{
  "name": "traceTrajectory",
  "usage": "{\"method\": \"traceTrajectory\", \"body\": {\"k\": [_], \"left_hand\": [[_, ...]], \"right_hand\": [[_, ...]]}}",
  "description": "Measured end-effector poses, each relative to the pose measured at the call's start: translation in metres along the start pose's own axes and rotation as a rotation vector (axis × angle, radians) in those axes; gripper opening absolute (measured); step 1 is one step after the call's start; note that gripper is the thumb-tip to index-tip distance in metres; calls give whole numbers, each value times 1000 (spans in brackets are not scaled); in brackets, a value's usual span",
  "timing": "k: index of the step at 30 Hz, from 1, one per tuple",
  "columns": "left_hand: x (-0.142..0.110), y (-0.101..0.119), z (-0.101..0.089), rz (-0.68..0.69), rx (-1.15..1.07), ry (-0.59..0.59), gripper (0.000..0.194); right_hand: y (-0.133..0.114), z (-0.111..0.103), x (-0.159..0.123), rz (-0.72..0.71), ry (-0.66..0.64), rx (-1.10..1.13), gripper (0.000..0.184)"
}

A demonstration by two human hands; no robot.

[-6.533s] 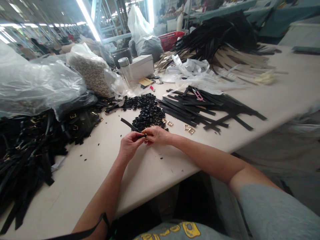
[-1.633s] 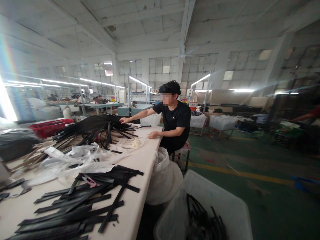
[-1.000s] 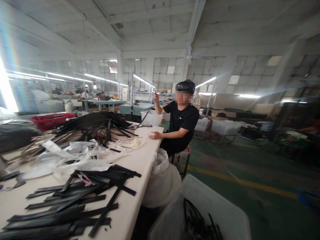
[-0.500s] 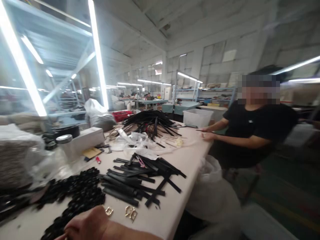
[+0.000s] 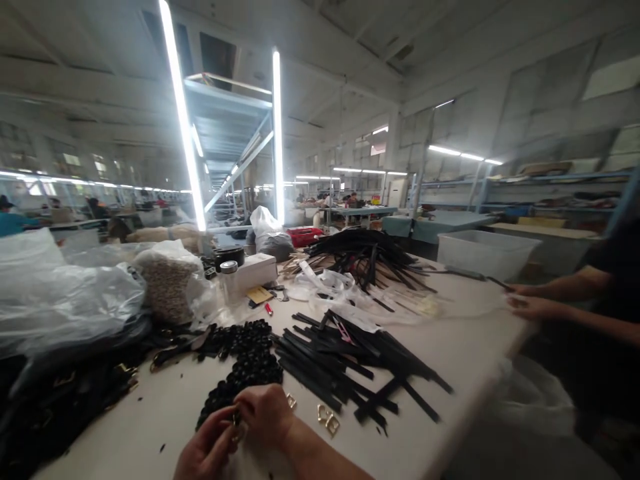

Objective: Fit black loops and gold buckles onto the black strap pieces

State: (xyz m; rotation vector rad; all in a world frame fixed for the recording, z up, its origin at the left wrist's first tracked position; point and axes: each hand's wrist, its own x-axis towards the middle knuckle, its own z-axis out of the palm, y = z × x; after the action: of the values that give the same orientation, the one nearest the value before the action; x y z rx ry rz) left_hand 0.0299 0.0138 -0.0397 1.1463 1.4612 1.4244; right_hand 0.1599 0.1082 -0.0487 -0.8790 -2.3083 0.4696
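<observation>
Near the bottom centre my left hand [image 5: 207, 447] is closed, its fingertips pinching a small gold buckle [image 5: 237, 427] that they partly hide. My right hand [image 5: 267, 413] is closed against the same buckle from the right, fingers bent, back of the hand upward. Just beyond the hands lies a heap of small black loops [image 5: 245, 363]. More gold buckles [image 5: 329, 420] rest on the tabletop right of my right hand, with another gold buckle [image 5: 291, 401] close to its wrist. Flat black strips [image 5: 345, 373] are piled further to the right, a pink tool [image 5: 344, 331] on top of them.
At left, clear plastic bags [image 5: 65, 287] stand beside black straps [image 5: 65, 400] with gold fittings. A jar [image 5: 229, 283], white box [image 5: 257, 269] and red object [image 5: 269, 309] sit behind. Long black strips [image 5: 365, 250] and a plastic bin [image 5: 485, 253] are further back. A co-worker's hands [image 5: 530, 303] hold a strip at right.
My view has swung left, so the scene sits further right and the co-worker is partly cut off. Both my hands and the gold buckle between them now show; before, mainly one hand did.
</observation>
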Motion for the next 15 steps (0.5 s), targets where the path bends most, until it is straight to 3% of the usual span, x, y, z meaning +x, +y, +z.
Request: {"method": "traceTrajectory", "body": {"k": [6,15], "left_hand": [[4,-5,-6,-12,35,-101,58],[2,1,-3,46,-3,-112,47]], "right_hand": [[-1,-4,-1,-16,1,31,21],[-8,-14,-2,-40,-2,17,21]]}}
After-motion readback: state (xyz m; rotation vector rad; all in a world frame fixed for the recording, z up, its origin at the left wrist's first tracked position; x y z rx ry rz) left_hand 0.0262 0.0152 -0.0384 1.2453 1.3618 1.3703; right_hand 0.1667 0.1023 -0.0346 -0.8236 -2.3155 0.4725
